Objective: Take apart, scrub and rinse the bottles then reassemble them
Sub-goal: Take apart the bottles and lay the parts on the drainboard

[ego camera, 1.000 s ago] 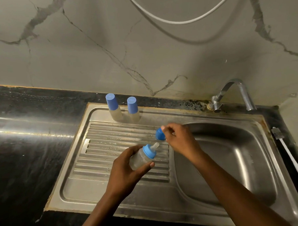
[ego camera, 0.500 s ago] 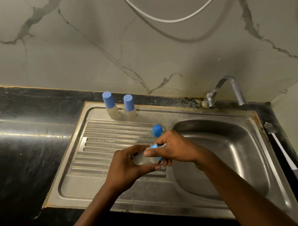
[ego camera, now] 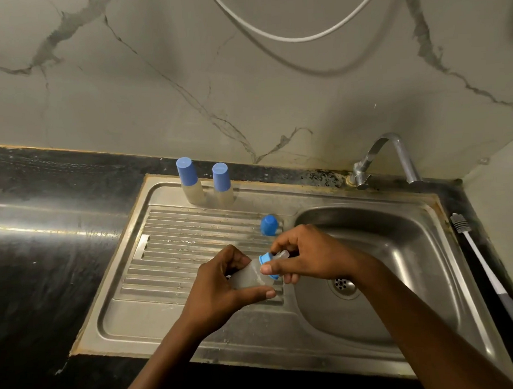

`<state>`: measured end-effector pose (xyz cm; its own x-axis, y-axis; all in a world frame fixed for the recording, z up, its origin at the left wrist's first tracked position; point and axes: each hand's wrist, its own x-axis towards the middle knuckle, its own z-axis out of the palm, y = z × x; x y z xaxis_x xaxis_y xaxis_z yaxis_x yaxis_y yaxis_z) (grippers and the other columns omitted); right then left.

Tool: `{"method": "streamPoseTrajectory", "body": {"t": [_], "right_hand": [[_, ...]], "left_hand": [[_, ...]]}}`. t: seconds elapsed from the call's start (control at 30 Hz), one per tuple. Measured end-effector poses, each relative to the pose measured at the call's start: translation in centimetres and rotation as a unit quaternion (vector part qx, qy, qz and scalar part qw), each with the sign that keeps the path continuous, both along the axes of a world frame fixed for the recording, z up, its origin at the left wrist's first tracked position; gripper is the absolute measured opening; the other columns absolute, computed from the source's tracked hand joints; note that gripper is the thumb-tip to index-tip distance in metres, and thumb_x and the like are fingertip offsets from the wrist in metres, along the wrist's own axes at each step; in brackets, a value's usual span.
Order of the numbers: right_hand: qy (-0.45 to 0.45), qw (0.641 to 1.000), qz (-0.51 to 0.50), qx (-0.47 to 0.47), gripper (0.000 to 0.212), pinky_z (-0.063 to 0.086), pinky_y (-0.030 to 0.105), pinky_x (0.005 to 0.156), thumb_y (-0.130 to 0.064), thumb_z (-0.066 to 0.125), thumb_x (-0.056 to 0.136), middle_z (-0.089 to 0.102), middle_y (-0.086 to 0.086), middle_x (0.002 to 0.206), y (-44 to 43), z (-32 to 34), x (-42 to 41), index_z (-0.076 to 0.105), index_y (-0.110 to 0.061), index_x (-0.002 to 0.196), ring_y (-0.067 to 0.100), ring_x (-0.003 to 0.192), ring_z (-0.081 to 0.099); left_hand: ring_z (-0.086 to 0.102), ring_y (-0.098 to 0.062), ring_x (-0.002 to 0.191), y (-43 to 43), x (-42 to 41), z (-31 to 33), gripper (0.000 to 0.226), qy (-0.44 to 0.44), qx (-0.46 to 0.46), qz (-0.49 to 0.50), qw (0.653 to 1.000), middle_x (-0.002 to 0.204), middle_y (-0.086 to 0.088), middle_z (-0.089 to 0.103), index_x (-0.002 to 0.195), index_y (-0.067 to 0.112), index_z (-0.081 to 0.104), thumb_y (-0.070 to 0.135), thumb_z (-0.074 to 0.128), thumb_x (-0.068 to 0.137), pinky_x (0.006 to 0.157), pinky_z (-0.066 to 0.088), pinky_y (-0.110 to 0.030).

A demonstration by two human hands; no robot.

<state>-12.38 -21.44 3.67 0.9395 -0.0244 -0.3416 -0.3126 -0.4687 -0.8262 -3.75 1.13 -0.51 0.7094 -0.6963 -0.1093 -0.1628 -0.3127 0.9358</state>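
My left hand (ego camera: pixel 221 293) grips a small clear bottle (ego camera: pixel 247 278) over the ribbed drainboard, tilted with its top pointing right. My right hand (ego camera: pixel 308 256) pinches the bottle's blue collar (ego camera: pixel 265 258) and clear teat between thumb and fingers. A loose blue cap (ego camera: pixel 269 225) stands on the drainboard just behind my hands. Two more capped bottles, one on the left (ego camera: pixel 188 181) and one on the right (ego camera: pixel 222 182), stand upright at the back of the steel sink (ego camera: pixel 155 325).
The basin with its drain (ego camera: pixel 343 284) lies to the right, under a metal tap (ego camera: pixel 389 156) that shows no water. A long white bottle brush (ego camera: pixel 481 264) lies along the sink's right edge. Black countertop stretches to the left.
My right hand set the blue cap down on the drainboard, then came back to the bottle and took hold of its collar. My left hand kept holding the bottle.
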Motion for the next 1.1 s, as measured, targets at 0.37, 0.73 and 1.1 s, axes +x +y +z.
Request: {"method": "streamPoseTrajectory", "body": {"t": [0.37, 0.73, 1.1], "right_hand": [[0.014, 0.999, 0.043, -0.016, 0.072, 0.059, 0.030, 0.099, -0.054, 0.082, 0.084, 0.064, -0.011, 0.141, 0.0, 0.3, -0.8, 0.053, -0.041, 0.149, 0.003, 0.116, 0.067], [-0.037, 0.996, 0.076, -0.010, 0.052, 0.056, 0.032, 0.103, -0.014, 0.085, 0.084, 0.070, -0.015, 0.130, 0.0, 0.3, -0.7, 0.073, -0.032, 0.130, 0.005, 0.123, 0.064], [-0.014, 0.999, 0.022, -0.041, 0.049, 0.062, 0.038, 0.094, -0.051, 0.082, 0.086, 0.072, -0.010, 0.122, 0.4, 0.3, -1.4, 0.068, -0.036, 0.130, 0.004, 0.107, 0.070]], "left_hand": [[0.072, -0.020, 0.081, 0.4, 0.3, 0.0, 0.053, 0.006, 0.017, -0.008, 1.000, 0.089, 0.001, 0.075, 0.091, 0.022, 0.064, 0.039, 0.104, 0.060, 0.072, 0.060, -0.051], [0.072, -0.019, 0.081, 0.5, 0.0, -0.2, 0.055, 0.008, 0.024, -0.025, 0.999, 0.089, 0.001, 0.074, 0.093, 0.021, 0.064, 0.042, 0.103, 0.061, 0.073, 0.060, -0.051], [0.071, -0.016, 0.083, 0.0, -0.3, 0.2, 0.054, -0.005, 0.031, -0.030, 0.999, 0.090, 0.007, 0.073, 0.094, 0.025, 0.065, 0.044, 0.102, 0.061, 0.070, 0.060, -0.044]]}}
